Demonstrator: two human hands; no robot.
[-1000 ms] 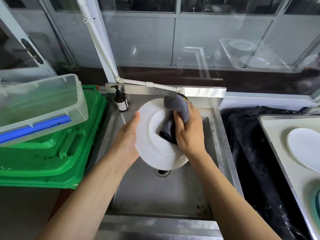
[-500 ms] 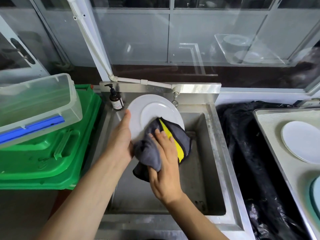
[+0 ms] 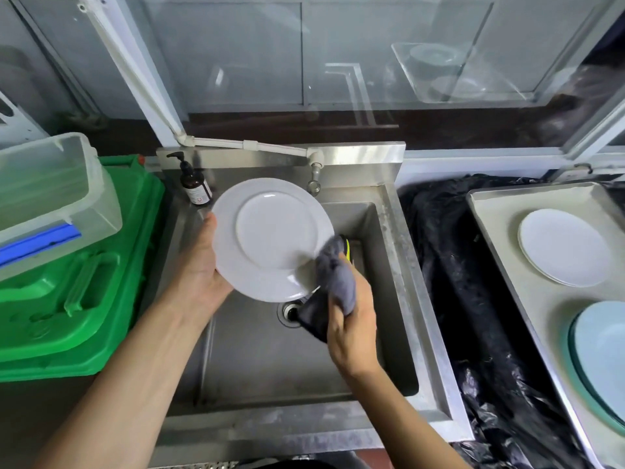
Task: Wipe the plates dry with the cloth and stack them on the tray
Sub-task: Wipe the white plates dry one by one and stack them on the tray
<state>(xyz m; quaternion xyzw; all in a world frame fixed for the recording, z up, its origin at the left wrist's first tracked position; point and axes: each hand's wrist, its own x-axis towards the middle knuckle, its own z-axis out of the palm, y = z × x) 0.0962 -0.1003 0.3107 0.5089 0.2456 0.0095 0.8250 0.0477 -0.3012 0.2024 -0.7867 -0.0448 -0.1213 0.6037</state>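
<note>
**A:** ok biggest stuff first, what's around you?

**B:** You're standing over a steel sink (image 3: 382, 231), basin right under your arms. On your left sits a big green plastic crate (image 3: 77, 299) with a clear plastic tub (image 3: 50, 198) tipped on top of it, blue strip along its lower edge. On your right there's crumpled black plastic sheeting (image 3: 456, 299), then the tray (image 3: 500, 238) at the far right edge of the view.

**A:** anything on the tray?

**B:** Yep, white plates (image 3: 564, 247) lying flat toward the back, looks like more than one stacked but can't tell how many. Nearer you there's a pale blue dish (image 3: 602, 360), partly cut off by the frame.

**A:** and the plate you're working on?

**B:** The white plate (image 3: 270, 238) is up over the sink, tilted so the underside faces you. Your left hand (image 3: 199, 265) grasps its left rim, thumb along the edge, fingers hidden behind it.

**A:** cloth?

**B:** Your right hand (image 3: 351, 330) is clenched around the grey cloth (image 3: 334, 275), bunched up and pressed on the plate's lower right rim. A bit of yellow shows at the cloth's top, and a dark corner hangs down toward the drain (image 3: 287, 311).

**A:** small stuff?

**B:** Brown pump bottle (image 3: 194, 184) at the sink's back left corner, just beside the plate's rim. A small tap (image 3: 314, 177) hangs behind the plate.
</note>
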